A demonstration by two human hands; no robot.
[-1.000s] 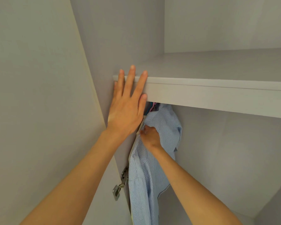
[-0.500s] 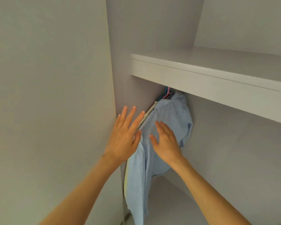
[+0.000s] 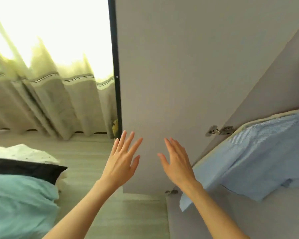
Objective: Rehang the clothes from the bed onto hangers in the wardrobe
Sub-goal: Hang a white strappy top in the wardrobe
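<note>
One head-worn wide-angle view looks forward and down from close behind the hands, tilted, facing the open wardrobe door (image 3: 171, 83). The curtain (image 3: 47, 104) and bed (image 3: 19, 200) fall to its left, the hanging striped shirt (image 3: 259, 157) to its right.

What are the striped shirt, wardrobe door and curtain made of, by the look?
Striped shirt: thin woven fabric, likely cotton; it creases and drapes. Wardrobe door: matte grey board, probably laminate; flat, with metal hinges. Curtain: beige textile, light shows through its upper part.
</note>
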